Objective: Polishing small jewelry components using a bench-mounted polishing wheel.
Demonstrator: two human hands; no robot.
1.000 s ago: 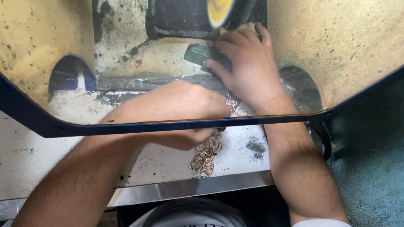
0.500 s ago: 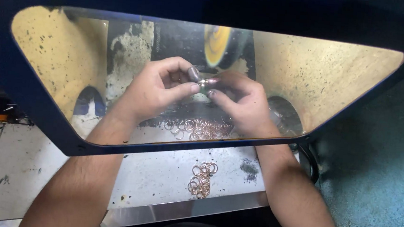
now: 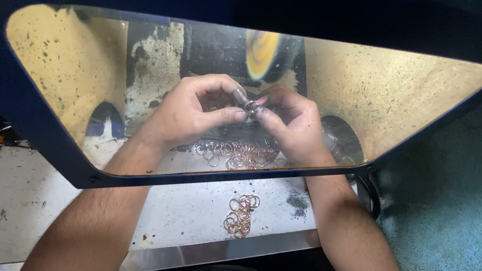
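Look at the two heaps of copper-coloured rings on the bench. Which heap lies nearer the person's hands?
The larger heap behind the shield, spread just below both hands. The smaller heap lies outside the shield, nearer the bench's front edge.

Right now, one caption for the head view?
Both hands, left hand and right hand, pinch a small ring behind a shield.

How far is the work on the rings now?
Possibly done: a small pile of rings lies near the bench edge. In hand: left hand and right hand pinch one ring below the yellow wheel. Left: more rings lie behind the shield.
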